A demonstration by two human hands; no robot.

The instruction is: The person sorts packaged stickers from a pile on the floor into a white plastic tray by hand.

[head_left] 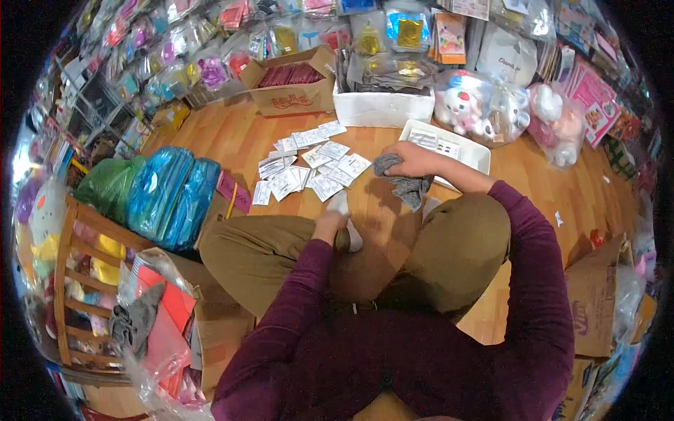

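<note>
Head view, looking down: a person sits cross-legged on the wooden floor (232, 133), knees spread wide. The right hand (413, 160) is out in front, fingers clenched around a grey cloth (406, 184). The cloth bunches under the palm and trails down onto the floor just ahead of the right knee, touching the boards. It sits just beside the near edge of the white tray (477, 156), which holds a few small packets.

The left hand (330, 226) is down low, resting on a white-socked foot (349, 223) between the knees; the fingers curl over it, but whether they grip or simply rest, I cannot tell.

Left of the cloth, a spread of small white packets (309, 168) lies fanned over the floor, close to the cloth but not touching it. Beyond them, towards the far edge of the floor, stand a cardboard box (291, 88) of red items and a white foam box (382, 105). A bag of plush toys (484, 105) sits by the tray's far side. Blue and green wrapped bundles (158, 189) lie well off to the left.

To wipe well here, my judgement: keep the cloth flat under the palm, stroke away from the packets, and stay clear of the tray's edge so nothing gets scattered.
</note>
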